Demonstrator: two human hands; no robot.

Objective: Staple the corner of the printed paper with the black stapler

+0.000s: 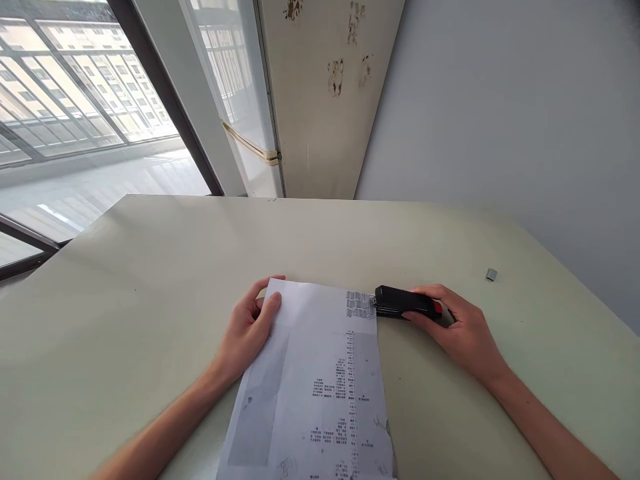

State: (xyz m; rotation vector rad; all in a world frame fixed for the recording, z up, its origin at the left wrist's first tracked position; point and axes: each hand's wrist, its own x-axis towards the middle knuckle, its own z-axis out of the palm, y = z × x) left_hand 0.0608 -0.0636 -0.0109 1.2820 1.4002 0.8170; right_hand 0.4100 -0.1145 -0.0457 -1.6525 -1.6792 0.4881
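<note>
White printed paper (pixel 310 347), perhaps several sheets, reaches from the middle of the table down to the bottom of the view. My left hand (pixel 253 323) grips its upper left edge, thumb on top and the other fingers partly hidden behind. At the paper's upper right edge is a black stapler (pixel 406 302) with a red part at its rear. My right hand (pixel 457 327) is closed round the stapler's rear end, thumb below and fingers above. The stapler's front tip meets the paper's edge beside a block of dense print.
On the pale table (pixel 165 280), a small grey block (pixel 491 275) lies at the right, beyond my right hand. A window with railings is at the back left, a stained panel (pixel 330 133) and a grey wall behind the table.
</note>
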